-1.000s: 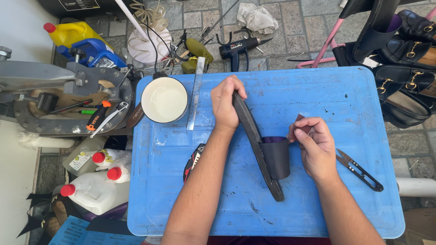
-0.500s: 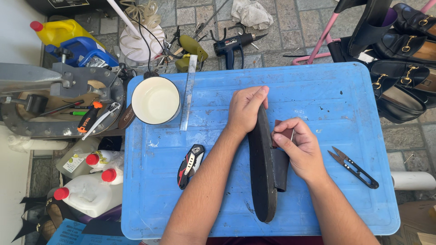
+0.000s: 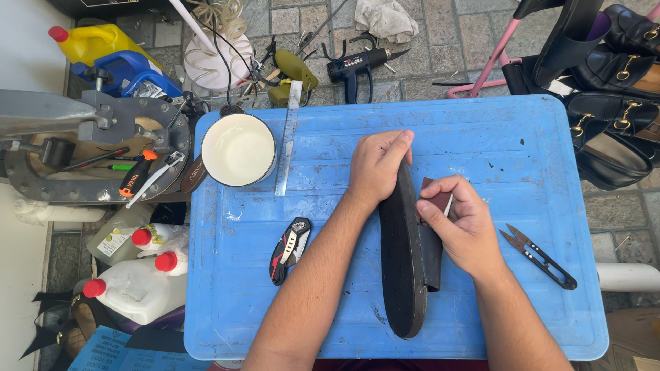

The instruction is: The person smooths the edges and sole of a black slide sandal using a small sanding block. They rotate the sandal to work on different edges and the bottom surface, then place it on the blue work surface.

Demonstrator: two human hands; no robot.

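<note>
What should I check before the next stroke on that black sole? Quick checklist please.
1. Left hand pins the black sole at its far end: ok.
2. Right hand grips the small dark red piece against the sole's edge: ok.
3. Sole lies fully on the blue table: ok.
4. Thread snips lie apart from the right hand: ok.
5. Folding knife blade folded in: cannot tell.
6. White bowl and steel ruler away from the sole: ok.
</note>
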